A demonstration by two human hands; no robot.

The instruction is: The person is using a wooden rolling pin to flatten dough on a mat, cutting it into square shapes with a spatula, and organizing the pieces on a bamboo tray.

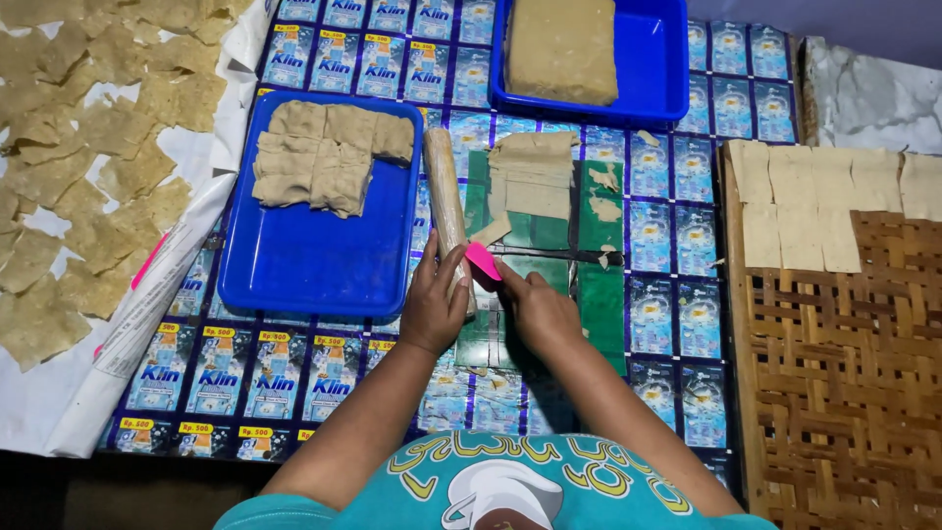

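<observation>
The left hand (pixel 434 306) rests curled on the near end of a wooden rolling pin (pixel 446 211), fingers closed loosely over it. The pin lies with its long axis running near to far, tilted slightly leftward at the far end, just right of a blue tray (pixel 304 270) holding folded dough sheets (pixel 329 157). The right hand (pixel 535 312) pinches a pink scraper (pixel 482 262), whose blade points up and left toward the pin; thumb and fingers are closed on its lower edge. Beyond both hands a stack of cut dough strips (pixel 533 177) lies on a green board (pixel 599 294). The table covering (pixel 667 236) is a sheet of blue printed sachets. Far off stands a second blue tray (pixel 653 69) with a dough block (pixel 561 47). A woven mat (pixel 844 373) on the right carries pale squares (pixel 800 201); dried pieces (pixel 69 167) are spread on white paper at left. The room is dim.
</observation>
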